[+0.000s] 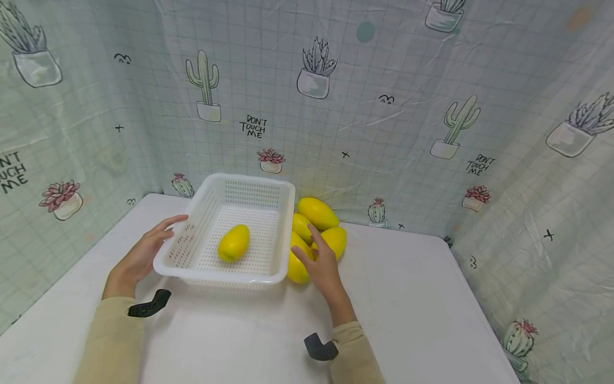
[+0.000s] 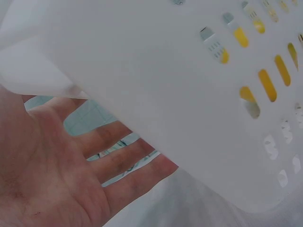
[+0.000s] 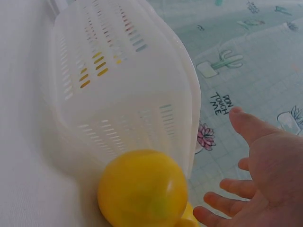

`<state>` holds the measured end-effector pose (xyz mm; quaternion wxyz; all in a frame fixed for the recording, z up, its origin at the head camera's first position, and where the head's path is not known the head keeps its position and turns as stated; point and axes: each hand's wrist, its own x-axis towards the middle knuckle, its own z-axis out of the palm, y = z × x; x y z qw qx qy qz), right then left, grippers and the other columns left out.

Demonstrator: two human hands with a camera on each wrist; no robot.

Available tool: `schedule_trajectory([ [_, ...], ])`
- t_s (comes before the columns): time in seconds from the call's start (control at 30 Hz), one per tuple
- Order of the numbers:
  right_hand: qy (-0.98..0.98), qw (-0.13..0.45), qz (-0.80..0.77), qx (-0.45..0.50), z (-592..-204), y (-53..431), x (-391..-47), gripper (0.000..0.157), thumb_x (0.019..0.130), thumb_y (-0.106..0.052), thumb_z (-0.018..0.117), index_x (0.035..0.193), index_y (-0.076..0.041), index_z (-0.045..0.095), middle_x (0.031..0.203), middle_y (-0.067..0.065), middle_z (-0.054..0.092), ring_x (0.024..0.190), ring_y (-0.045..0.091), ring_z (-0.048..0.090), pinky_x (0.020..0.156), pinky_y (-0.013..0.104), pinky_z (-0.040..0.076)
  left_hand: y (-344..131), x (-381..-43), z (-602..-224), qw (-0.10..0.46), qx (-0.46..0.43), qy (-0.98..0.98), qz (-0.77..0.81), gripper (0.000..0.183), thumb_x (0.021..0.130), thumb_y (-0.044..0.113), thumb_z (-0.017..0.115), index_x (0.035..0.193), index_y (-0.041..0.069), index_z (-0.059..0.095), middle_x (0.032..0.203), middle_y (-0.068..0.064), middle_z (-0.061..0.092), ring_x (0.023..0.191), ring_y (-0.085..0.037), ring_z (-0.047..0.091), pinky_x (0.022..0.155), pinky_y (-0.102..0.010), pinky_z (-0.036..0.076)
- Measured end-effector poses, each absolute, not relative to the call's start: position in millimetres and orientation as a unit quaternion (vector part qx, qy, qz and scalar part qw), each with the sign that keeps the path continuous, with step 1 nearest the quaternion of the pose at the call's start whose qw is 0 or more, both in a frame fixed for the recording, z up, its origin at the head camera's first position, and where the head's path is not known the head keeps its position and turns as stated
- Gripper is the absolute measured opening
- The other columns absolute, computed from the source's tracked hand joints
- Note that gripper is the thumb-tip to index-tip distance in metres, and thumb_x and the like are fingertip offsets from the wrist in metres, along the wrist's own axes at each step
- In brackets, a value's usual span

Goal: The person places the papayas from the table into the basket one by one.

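A white plastic basket (image 1: 225,276) with slotted walls stands at the left of the table, and one yellow mango (image 1: 234,243) lies inside. My left hand (image 1: 136,261) is at the basket's left side; its fingers extend along the outer wall just under the rim in the left wrist view. Several more mangoes (image 1: 318,213) are bunched against the right side of the basket. Over this bunch is my right hand (image 1: 322,265), thumb and fingers spread and nothing between them. From the right wrist, a mango (image 3: 142,189) shows close to the basket wall, with the fingertips to its right.
The white table (image 1: 408,298) extends to the right and front. A curtain (image 1: 364,133) printed with cacti and a grid hangs behind the table and along both sides. Black wrist mounts (image 1: 150,304) stick out beside both sleeves.
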<state>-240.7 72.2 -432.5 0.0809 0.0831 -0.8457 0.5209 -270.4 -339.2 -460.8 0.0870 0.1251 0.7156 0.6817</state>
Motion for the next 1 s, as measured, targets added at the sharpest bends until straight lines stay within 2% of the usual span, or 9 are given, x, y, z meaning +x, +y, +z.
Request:
schedule_trajectory([
  [0.27,-0.855,0.082,0.508,0.07,-434.0,71.6,-241.1,0.072,0.087,-0.035,0.071,0.15,-0.028,0.035,0.152,0.007,0.041,0.136,0.03,0.043,0.11,0.049,0.038,-339.0,-271.0,-460.1,0.086,0.123,0.715,0.683,0.049,0.105,0.03,0.032,0.154,0.028,0.024,0.142,0.013,0.039,0.11,-0.002,0.057,0.085,-0.028,0.055],
  [0.6,-0.859,0.07,0.504,0.064,-446.1,74.2,-239.1,0.075,0.084,-0.035,0.074,0.148,-0.021,0.038,0.151,0.006,0.042,0.135,0.033,0.045,0.108,0.05,0.04,-339.5,-270.0,-465.9,0.084,0.1,0.726,0.675,0.049,0.105,0.034,0.034,0.153,0.031,0.025,0.145,0.015,0.038,0.11,-0.003,0.059,0.086,-0.027,0.055],
  [0.83,-0.854,0.074,0.508,0.08,-452.9,75.9,-241.2,0.076,0.083,-0.034,0.075,0.147,-0.015,0.039,0.148,0.012,0.044,0.133,0.035,0.046,0.109,0.051,0.04,-337.2,-270.8,-465.1,0.082,0.1,0.721,0.681,0.049,0.105,0.032,0.033,0.153,0.031,0.025,0.152,0.005,0.031,0.111,-0.003,0.057,0.085,-0.028,0.056],
  [1.0,-0.855,0.07,0.507,0.083,-453.7,75.2,-240.5,0.076,0.083,-0.034,0.075,0.147,-0.016,0.039,0.149,0.012,0.044,0.134,0.033,0.046,0.109,0.051,0.04,-335.8,-271.5,-462.4,0.084,0.104,0.716,0.685,0.049,0.105,0.03,0.031,0.153,0.029,0.024,0.154,0.0,0.028,0.11,-0.004,0.058,0.085,-0.028,0.056],
])
